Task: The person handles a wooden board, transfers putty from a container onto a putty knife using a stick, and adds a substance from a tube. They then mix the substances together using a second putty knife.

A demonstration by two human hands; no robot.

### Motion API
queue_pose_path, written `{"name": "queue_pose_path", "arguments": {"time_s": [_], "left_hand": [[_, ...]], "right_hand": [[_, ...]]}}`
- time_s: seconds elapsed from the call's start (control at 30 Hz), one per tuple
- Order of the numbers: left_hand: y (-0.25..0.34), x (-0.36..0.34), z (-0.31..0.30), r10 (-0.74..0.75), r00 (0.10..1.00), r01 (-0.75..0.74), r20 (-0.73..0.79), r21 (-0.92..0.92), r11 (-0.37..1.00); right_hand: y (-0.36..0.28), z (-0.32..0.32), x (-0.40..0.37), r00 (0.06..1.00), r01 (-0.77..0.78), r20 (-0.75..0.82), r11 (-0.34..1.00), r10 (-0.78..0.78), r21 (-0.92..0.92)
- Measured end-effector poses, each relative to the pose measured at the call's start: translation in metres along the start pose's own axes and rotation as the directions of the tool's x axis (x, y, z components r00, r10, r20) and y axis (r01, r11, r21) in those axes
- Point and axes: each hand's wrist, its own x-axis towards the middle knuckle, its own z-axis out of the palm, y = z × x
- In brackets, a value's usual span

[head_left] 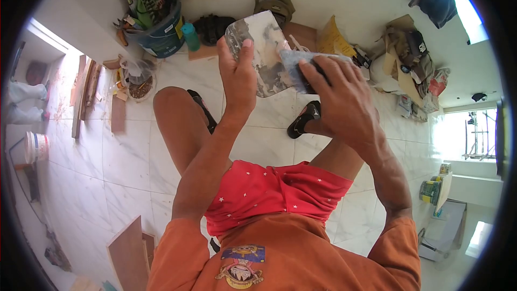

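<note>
A flat plate (264,48) with rounded corners, smeared with whitish and dark patches, is held up over the floor between my knees. My left hand (239,73) grips its left side, thumb across the face. My right hand (342,89) is wrapped over a grey-blue, flat-bladed trowel (293,64) with a dark part under the fingers. The trowel's left edge overlaps the plate's right edge in this view. Slight blur softens my right fingers.
Along the wall stand a bucket of tools (161,37), a turquoise bottle (190,36) and a yellow sack (334,35). Wood strips (83,94) and a small debris tub (141,85) lie left. Cartons and bags (409,64) are piled right; a wooden board (129,250) stands near my left side.
</note>
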Motion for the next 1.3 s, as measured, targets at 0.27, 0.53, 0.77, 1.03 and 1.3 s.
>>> {"name": "queue_pose_path", "arguments": {"time_s": [0.27, 0.53, 0.77, 1.03, 1.3], "left_hand": [[0.0, -0.002, 0.005, 0.088, 0.995, -0.082, -0.053, 0.105, 0.991], [0.001, -0.005, 0.006, 0.036, 0.997, -0.028, -0.074, 0.106, 0.994], [0.004, -0.007, 0.008, 0.054, 0.995, -0.04, -0.085, 0.157, 0.987], [-0.005, -0.002, 0.003, 0.006, 0.998, -0.002, -0.066, 0.061, 0.998], [-0.01, -0.003, 0.002, 0.013, 0.998, -0.007, -0.066, 0.089, 0.996]], "right_hand": [[-0.003, 0.006, 0.005, 0.998, -0.023, 0.054, 1.0, 0.023, -0.006], [-0.005, 0.006, 0.011, 0.999, -0.006, 0.053, 1.0, 0.007, -0.022], [0.0, 0.004, 0.01, 0.996, -0.026, 0.081, 1.0, 0.026, 0.006], [0.009, 0.007, 0.012, 0.997, 0.0, 0.08, 1.0, -0.002, 0.029], [0.015, 0.003, 0.012, 0.998, -0.037, 0.042, 0.999, 0.037, -0.009]]}}
